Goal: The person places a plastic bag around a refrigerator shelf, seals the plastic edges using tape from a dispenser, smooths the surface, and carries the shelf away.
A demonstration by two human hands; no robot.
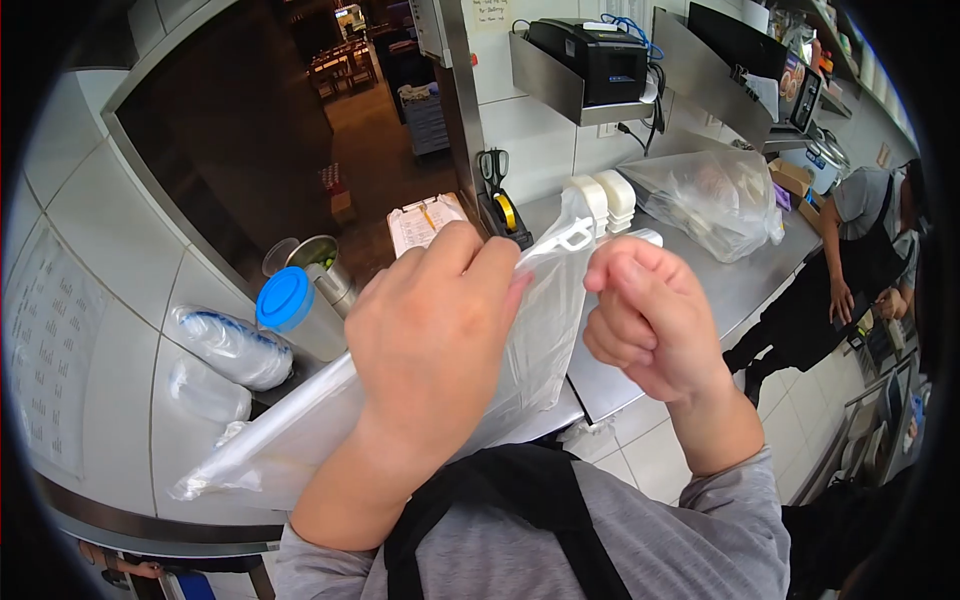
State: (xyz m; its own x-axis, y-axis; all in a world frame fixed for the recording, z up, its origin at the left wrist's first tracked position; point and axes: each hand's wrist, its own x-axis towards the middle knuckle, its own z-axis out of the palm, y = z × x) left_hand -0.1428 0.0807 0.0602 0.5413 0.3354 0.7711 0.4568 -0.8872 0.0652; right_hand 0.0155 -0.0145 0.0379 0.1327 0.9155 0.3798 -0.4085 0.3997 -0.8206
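Note:
A clear plastic bag (540,330) with a white handle or clip (572,236) at its top hangs in front of me. My left hand (440,320), seen from the back, is closed on the bag's upper edge. Just right of the bag, my right hand (645,315) is raised with curled fingers, thumb and index finger pressed together near the white handle; whether anything thin is between them is too small to tell. A long white roll of plastic film (270,425) stretches to the lower left behind my left forearm.
A blue-lidded container (285,300), a metal pot (322,255), wrapped cups (235,350) and a clipboard (425,222) are at left. Stacked white containers (612,200) and a filled plastic bag (710,200) lie on the steel counter (735,290). A printer (590,62) sits above; a co-worker (865,250) stands right.

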